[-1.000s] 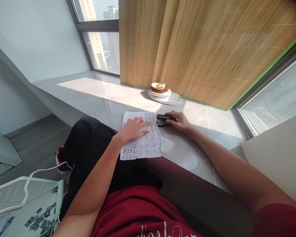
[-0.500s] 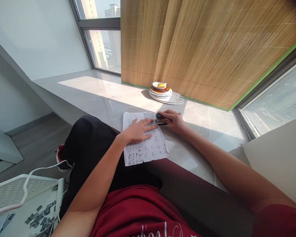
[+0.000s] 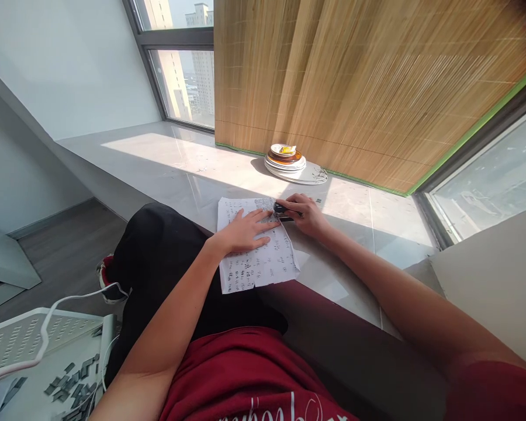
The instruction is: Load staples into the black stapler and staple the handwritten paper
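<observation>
Sheets of white paper with handwriting lie at the front edge of the pale stone sill, partly overhanging it. My left hand rests flat on them, fingers spread. A black stapler is at the right edge of the paper, its front end over that edge. My right hand is wrapped round the stapler from the right, hiding its rear part. A small grey piece lies on the sill just beyond the right hand.
Stacked plates stand on a round white board by the bamboo blind. At the lower left, a white tray holds many small grey pieces, with a white cable above it.
My right hand has shifted slightly left with the stapler, whose top looks pressed lower. The small grey piece now shows more clearly beyond the hand. My left hand stays on the paper.
</observation>
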The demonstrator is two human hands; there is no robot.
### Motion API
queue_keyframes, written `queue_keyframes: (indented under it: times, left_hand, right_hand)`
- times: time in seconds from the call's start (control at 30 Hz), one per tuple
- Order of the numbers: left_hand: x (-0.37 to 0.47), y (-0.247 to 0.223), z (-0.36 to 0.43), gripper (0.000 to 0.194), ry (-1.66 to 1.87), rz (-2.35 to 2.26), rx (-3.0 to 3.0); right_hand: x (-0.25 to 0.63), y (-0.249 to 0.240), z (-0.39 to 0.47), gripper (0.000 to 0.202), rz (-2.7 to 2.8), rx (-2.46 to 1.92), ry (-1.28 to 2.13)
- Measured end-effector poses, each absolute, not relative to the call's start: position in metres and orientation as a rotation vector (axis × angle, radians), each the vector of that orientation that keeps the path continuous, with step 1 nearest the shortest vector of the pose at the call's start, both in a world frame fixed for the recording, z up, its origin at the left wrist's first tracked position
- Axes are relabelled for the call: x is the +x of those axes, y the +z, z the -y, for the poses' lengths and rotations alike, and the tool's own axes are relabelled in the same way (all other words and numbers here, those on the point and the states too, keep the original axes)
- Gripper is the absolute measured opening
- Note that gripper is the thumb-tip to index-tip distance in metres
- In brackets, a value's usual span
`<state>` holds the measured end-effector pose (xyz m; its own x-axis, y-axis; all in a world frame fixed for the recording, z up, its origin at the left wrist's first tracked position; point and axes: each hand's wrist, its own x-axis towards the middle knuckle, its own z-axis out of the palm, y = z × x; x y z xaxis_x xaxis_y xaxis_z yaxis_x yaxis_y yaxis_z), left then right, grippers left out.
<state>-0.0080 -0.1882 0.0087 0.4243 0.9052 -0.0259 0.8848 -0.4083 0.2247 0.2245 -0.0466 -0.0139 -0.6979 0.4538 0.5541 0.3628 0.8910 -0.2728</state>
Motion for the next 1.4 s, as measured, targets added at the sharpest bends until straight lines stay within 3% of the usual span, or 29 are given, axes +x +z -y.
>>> queue_keyframes:
  times: [0.33, 1.4]
  left_hand:
    - [-0.009, 0.009, 0.191, 0.058, 0.200, -1.576, 2.466]
    - [-0.007, 0.007, 0.189, 0.058, 0.228, -1.561, 2.470]
  right_hand:
    - [0.225, -0.017, 0.042, 0.036, 2.349, -0.550, 0.291]
    - [0.221, -0.011, 0.053, 0.041, 2.427, -0.666, 0.173]
